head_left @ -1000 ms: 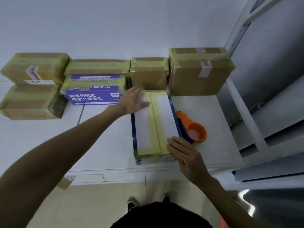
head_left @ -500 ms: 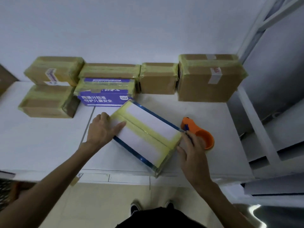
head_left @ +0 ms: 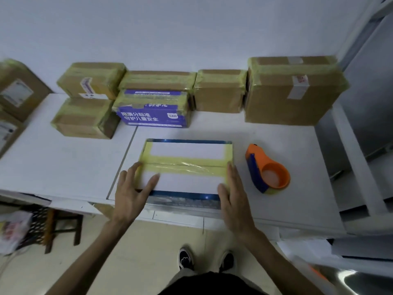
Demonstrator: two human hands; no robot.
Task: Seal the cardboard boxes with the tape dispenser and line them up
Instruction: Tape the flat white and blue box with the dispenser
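A flat white box with blue edges (head_left: 187,151) lies near the front of the white table (head_left: 63,162), its long side facing me. Yellowish tape runs along its middle seam and both short ends. My left hand (head_left: 133,190) rests on its near left corner with straight fingers, thumb on the lid. My right hand (head_left: 232,192) lies flat against its near right end. The orange and blue tape dispenser (head_left: 266,169) sits on the table just right of the box, touched by neither hand.
Several taped cardboard boxes line the back wall, among them a large one (head_left: 293,92) at the right and a purple printed one (head_left: 153,111). More boxes (head_left: 17,90) stand at the far left. A grey metal frame (head_left: 357,145) borders the table's right side.
The white box has turned from lengthwise, through a diagonal, to crosswise in front of me. Both hands moved with it to its near corners. The dispenser stayed put.
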